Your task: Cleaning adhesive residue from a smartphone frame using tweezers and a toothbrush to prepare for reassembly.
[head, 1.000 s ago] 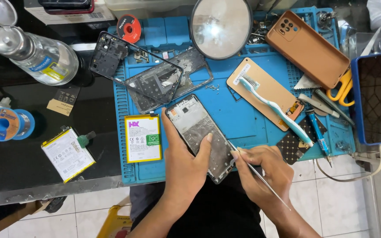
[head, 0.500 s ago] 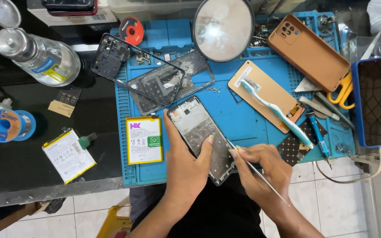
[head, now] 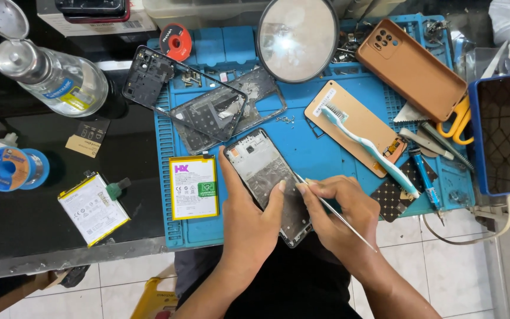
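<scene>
Black glass tabletop [head: 42,218] carries a blue silicone work mat [head: 320,147] that fills the middle of the view, with white floor tiles below the table edge; on the mat's far side stands a round magnifier lens [head: 297,36], and to its right lies a tan phone back cover [head: 411,68]; a blue-cased phone [head: 503,134] sits at the right edge, screen dark; a clear bottle [head: 54,80] lies on the glass at upper left; dark inner frames [head: 205,103] rest on the mat's upper left; a white-and-teal toothbrush [head: 367,147] lies across a tan panel; a yellow-edged battery [head: 193,187] sits on the mat, a second battery [head: 93,208] on the glass; a blue solder spool [head: 14,168] sits far left.

Opened phone chassis [head: 270,183] lies tilted at the mat's near edge, between both hands; the left hand [head: 249,221] clasps its near-left side, thumb laid across the face; the right hand [head: 340,215] pinches thin metal tweezers [head: 332,210], their tip touching the chassis near its right edge.

Done well, as I judge it, this wants the left hand pressing the chassis flat so it cannot pivot; the tweezers kept low and shallow, worked with light force, so the tip neither slips nor gouges the board.
</scene>
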